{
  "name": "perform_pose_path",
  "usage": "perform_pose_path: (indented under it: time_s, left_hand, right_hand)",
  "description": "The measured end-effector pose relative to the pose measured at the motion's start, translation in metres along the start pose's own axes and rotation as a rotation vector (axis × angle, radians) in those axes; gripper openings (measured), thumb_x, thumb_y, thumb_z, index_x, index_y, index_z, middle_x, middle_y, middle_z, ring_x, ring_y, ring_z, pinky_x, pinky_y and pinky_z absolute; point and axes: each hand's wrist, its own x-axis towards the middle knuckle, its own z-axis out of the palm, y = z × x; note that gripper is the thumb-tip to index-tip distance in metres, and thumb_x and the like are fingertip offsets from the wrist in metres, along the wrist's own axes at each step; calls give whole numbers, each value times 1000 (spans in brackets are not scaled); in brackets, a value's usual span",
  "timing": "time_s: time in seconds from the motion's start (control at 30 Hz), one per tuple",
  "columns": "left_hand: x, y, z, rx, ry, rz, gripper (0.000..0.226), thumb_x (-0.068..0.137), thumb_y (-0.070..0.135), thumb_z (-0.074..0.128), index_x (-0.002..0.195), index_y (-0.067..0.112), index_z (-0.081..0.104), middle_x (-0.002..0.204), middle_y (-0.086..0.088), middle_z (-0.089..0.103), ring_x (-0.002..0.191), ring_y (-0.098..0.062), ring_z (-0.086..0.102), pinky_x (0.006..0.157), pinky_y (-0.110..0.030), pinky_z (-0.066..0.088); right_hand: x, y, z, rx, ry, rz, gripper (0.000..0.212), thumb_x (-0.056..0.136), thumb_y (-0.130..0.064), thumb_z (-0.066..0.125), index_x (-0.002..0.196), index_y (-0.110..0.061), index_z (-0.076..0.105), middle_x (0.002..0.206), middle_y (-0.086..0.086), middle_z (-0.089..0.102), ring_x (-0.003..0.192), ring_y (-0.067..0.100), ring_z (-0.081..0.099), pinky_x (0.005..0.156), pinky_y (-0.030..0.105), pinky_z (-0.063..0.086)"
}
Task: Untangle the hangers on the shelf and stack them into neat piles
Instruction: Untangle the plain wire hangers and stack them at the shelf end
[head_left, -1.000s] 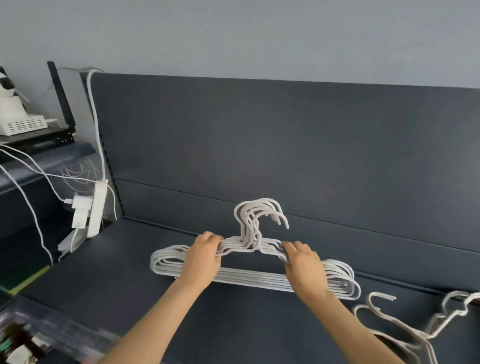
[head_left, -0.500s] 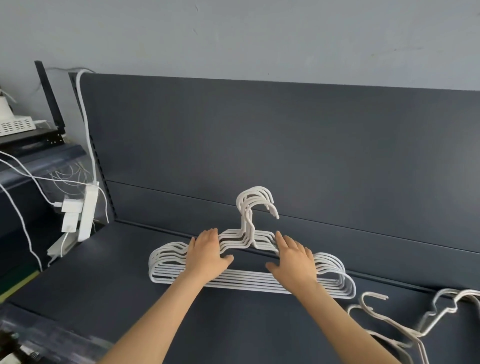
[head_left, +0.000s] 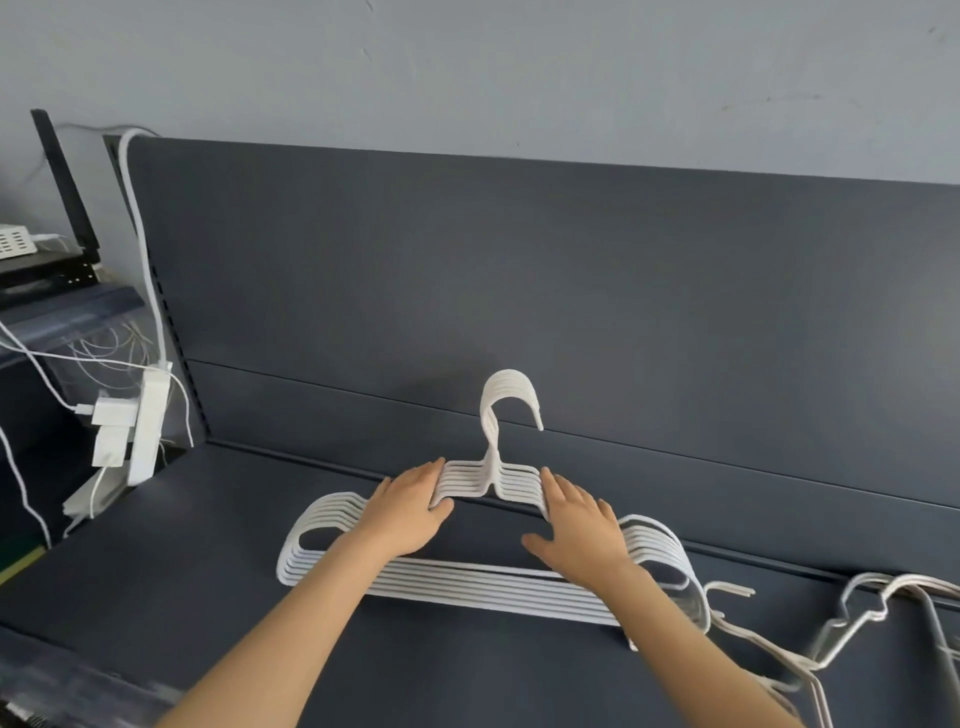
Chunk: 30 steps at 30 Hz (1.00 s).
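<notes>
Fingers (head_left: 558, 486) now flat on hangers (head_left: 470, 584)

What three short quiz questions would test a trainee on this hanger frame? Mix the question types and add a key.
1. True or false: both hands lie flat and open on the white hanger pile.
2. Multiple choice: where are the loose, unsorted hangers? A) left of the pile B) right of the pile C) on the wall
3. Fill in: the hooks of the pile point toward the shelf's ____ panel.

Key:
1. True. The left hand and right hand press on the pile, fingers spread, gripping nothing.
2. B.
3. Back; the back panel stands behind the shelf.
</notes>
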Motion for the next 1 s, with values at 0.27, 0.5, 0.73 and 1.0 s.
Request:
perform_pose_path:
  time_s: [0.27, 0.5, 0.73, 1.0]
  left_hand:
    - [-12, 6, 20, 86, 252, 4, 20, 97, 21, 36, 109, 15, 51, 103, -1, 62, 89, -23, 59, 71, -33, 46]
    - [-3, 1, 15, 92, 418, 64, 35, 91, 13, 47, 126, 16, 50, 113, -1, 64, 101, -19, 60, 83, -31, 47]
    - [3, -7, 20, 50, 437, 75, 36, 90, 10, 50, 125, 19, 53, 117, 1, 65, 108, -19, 60, 91, -32, 48]
    - [-3, -12, 11, 72, 382, 46, 36, 88, 4, 45, 120, 18, 54, 113, -2, 66, 102, -22, 61, 82, -35, 49]
  right_hand:
    - [-2, 0, 16, -128, 245, 26, 37, 89, -8, 37, 125, -15, 42, 115, 3, 56, 106, 24, 50, 88, 32, 39]
    - [5, -5, 14, -135, 345, -4, 44, 90, -7, 33, 134, -12, 37, 118, 3, 56, 107, 24, 50, 91, 32, 37]
    - [5, 2, 17, -92, 321, -15, 62, 86, -2, 36, 145, -10, 20, 136, -1, 48, 122, 19, 45, 108, 28, 30]
    - [3, -7, 13, -108, 314, -47, 64, 82, 2, 40, 143, -10, 25, 127, 0, 54, 114, 20, 50, 101, 26, 34]
